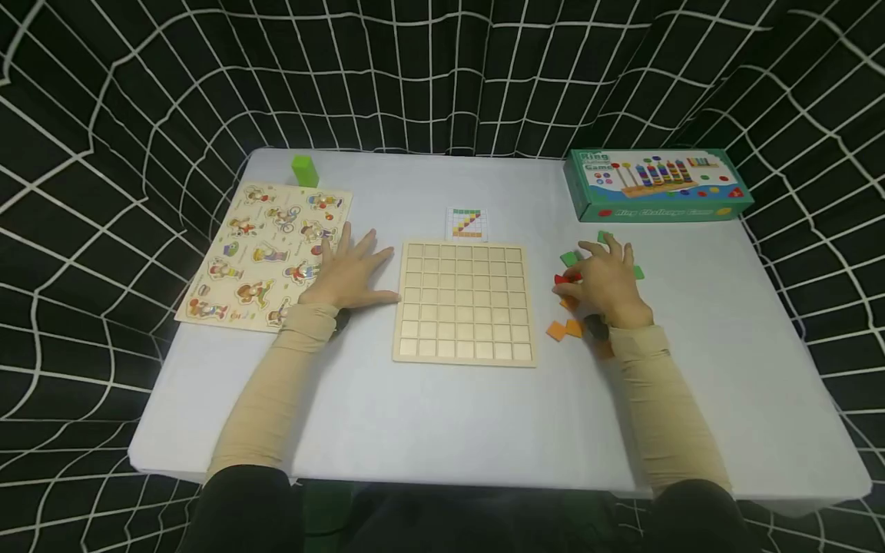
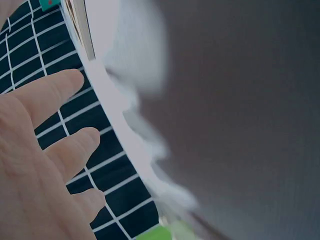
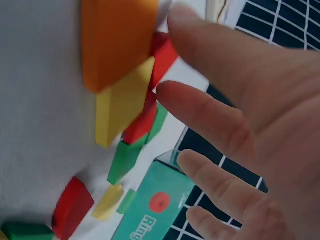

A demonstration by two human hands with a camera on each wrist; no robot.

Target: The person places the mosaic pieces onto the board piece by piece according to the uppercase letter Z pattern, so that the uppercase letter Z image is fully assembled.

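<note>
A wooden grid board [image 1: 455, 299] with rows of square cells lies in the middle of the table. My left hand [image 1: 348, 275] is spread at its left side, thumb at the rim, the other fingers beside the puzzle's edge. In the left wrist view that hand [image 2: 35, 165] has its fingers extended. To the right of the board, my right hand [image 1: 608, 286] is over a scatter of small coloured tiles. Its thumb and index finger stand apart near a red tile [image 3: 165, 59], beside an orange tile [image 3: 119, 42] and a yellow tile [image 3: 122, 102]. Part of the scatter is hidden under the hand.
A small pattern card [image 1: 467, 223] lies behind the board. At left is a wooden picture puzzle [image 1: 270, 223], with a green block [image 1: 305, 171] behind it. A green game box [image 1: 657, 186] stands at the back right. Netted black cloth [image 1: 442, 77] surrounds the table.
</note>
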